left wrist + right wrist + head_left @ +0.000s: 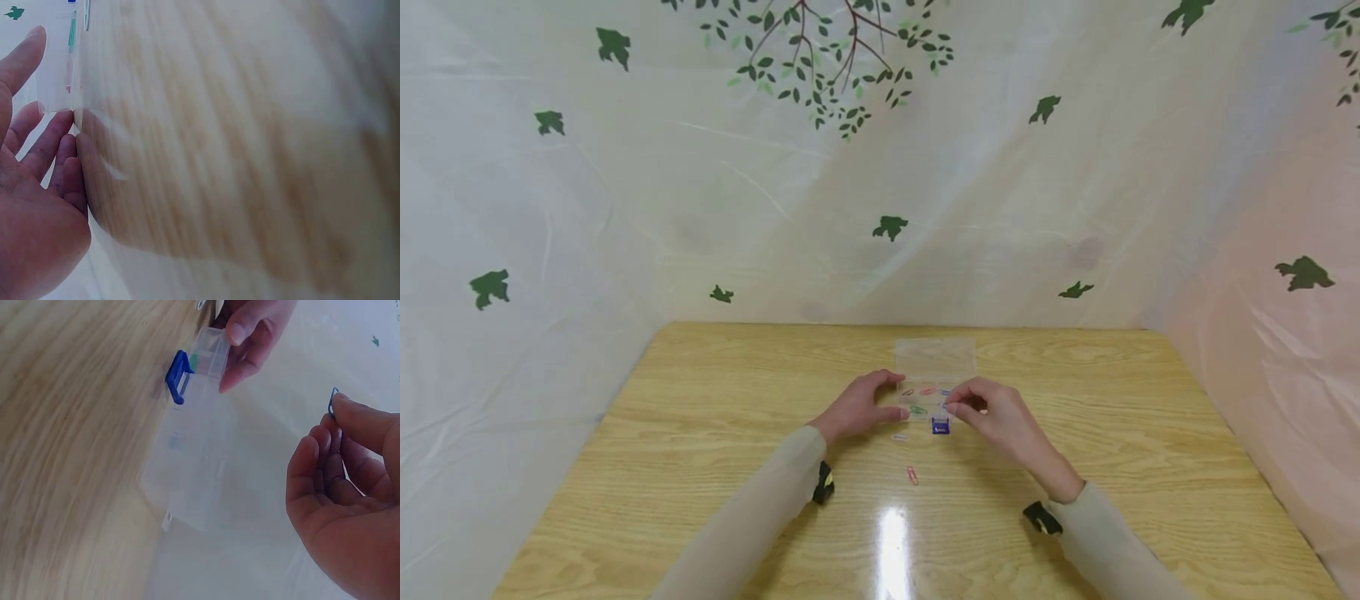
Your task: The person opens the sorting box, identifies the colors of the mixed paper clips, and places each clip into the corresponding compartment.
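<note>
A clear plastic compartment box (930,401) lies on the table with its see-through lid (936,358) folded back. My left hand (865,404) holds the box at its left end, thumb at the front corner and fingers toward the back. Between thumb and forefinger, my right hand (1003,417) pinches a blue paper clip (332,402) over the box's right part. Inside the compartments lie a green paper clip (917,410), a red one (927,391) and a few others. A blue latch (180,376) sticks out from the box's front side.
On the wooden table (737,375), a white paper clip (900,437) lies just in front of the box. A pink paper clip (912,475) lies nearer to me. Behind the table hangs a pale curtain (775,250) with leaf and bird prints.
</note>
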